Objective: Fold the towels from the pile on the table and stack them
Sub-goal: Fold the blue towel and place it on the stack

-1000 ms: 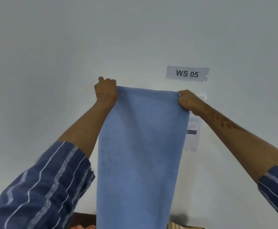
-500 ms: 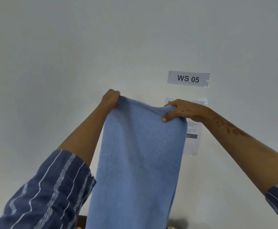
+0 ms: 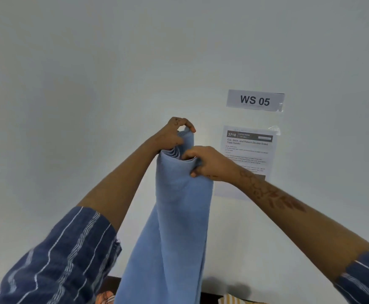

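The left hand (image 3: 174,133) pinches the top corners of the blue towel (image 3: 177,227), folded lengthwise and hanging. The right hand (image 3: 207,162) grips its upper edge just below.

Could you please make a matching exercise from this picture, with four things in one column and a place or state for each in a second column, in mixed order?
Things:
1. blue towel
2. left hand
3. "WS 05" label
4. printed sheet

States or places:
A. taped highest on the wall
B. hangs down, held up by both hands
C. on the wall behind the right hand
D. pinches the towel's top corner

Pairs: 1-B, 2-D, 3-A, 4-C
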Demonstrator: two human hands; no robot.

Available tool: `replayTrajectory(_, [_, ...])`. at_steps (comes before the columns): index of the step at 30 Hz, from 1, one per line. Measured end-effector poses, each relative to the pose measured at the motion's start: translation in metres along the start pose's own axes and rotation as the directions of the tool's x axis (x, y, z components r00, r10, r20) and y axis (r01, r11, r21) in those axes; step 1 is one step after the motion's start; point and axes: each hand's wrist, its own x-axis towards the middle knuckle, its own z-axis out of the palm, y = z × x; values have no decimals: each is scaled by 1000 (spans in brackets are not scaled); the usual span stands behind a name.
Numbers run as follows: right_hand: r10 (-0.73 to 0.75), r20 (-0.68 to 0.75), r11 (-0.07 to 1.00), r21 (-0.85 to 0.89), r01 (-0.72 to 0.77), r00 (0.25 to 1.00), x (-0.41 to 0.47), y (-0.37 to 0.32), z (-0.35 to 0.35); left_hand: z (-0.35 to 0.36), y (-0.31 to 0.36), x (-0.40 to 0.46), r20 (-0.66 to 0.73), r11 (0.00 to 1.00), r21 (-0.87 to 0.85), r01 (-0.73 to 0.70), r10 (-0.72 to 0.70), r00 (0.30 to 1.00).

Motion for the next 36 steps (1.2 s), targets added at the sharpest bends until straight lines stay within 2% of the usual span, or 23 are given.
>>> replayTrajectory(4, [109,-298,994,33,-103,949,-1,16,-8,-14,5,-10,-65,983,-176,54,-67,996])
replayTrajectory(8, [54,-371,996,88,-23,927,7,15,-19,-23,19,-6,99,978,-193,74,-56,993])
replayTrajectory(11, [61,-434,993,114,-13,899,12,8,-28,-26,27,1,116,992,-102,74,-62,991])
replayTrajectory(13, [138,-355,984,152,-89,925,13,9,-36,-27,32,-1,162,986,-142,92,-68,984])
replayTrajectory(15, [180,-163,972,181,-150,970,11,12,-44,-24,38,-4,257,971,-210,114,-58,965])
replayTrajectory(17, [172,-46,951,267,-154,984,5,17,-51,-15,45,-6,293,982,-166,94,-42,955])
replayTrajectory(19, [211,-54,941,280,-188,976,1,21,-52,-6,49,-9,250,999,1,32,-31,968])
replayTrajectory(21, [242,-114,957,191,-218,964,-3,26,-48,-1,48,-9,209,958,284,51,-113,971])
replayTrajectory(22, [255,-133,957,177,-230,958,-4,28,-44,-1,47,-9,223,910,397,121,-223,949])
replayTrajectory(23, [258,-146,955,186,-229,955,-6,29,-41,-3,49,-9,244,856,467,223,-367,898])
replayTrajectory(24, [252,-159,957,190,-221,955,-6,30,-38,-6,51,-11,276,801,495,336,-512,814])
replayTrajectory(25, [243,-169,960,185,-211,955,-5,30,-34,-7,55,-15,346,747,500,438,-636,689])
replayTrajectory(26, [233,-187,964,172,-202,954,-3,29,-32,-9,57,-16,427,698,508,505,-713,556])
replayTrajectory(27, [226,-200,969,151,-197,954,-2,27,-29,-9,58,-16,482,661,520,541,-750,453])
replayTrajectory(28, [221,-207,972,130,-197,953,-1,25,-27,-10,58,-15,490,628,536,564,-775,399])
replayTrajectory(29, [218,-203,974,109,-199,955,0,23,-24,-12,56,-14,451,594,564,574,-804,388])
replayTrajectory(30, [220,-192,974,96,-205,956,0,21,-21,-15,54,-12,392,565,592,575,-825,406])
replayTrajectory(31, [223,-171,974,81,-212,960,-1,17,-21,-18,51,-10,333,556,620,553,-825,457])
replayTrajectory(33, [241,-69,969,71,-236,968,-3,11,-28,-19,48,-9,242,582,664,470,-762,601])
replayTrajectory(35, [263,46,955,132,-267,964,-5,8,-38,-10,47,-12,156,600,720,349,-630,761])
replayTrajectory(36, [293,55,949,103,-297,955,-5,9,-41,-4,48,-14,114,591,754,286,-546,830])
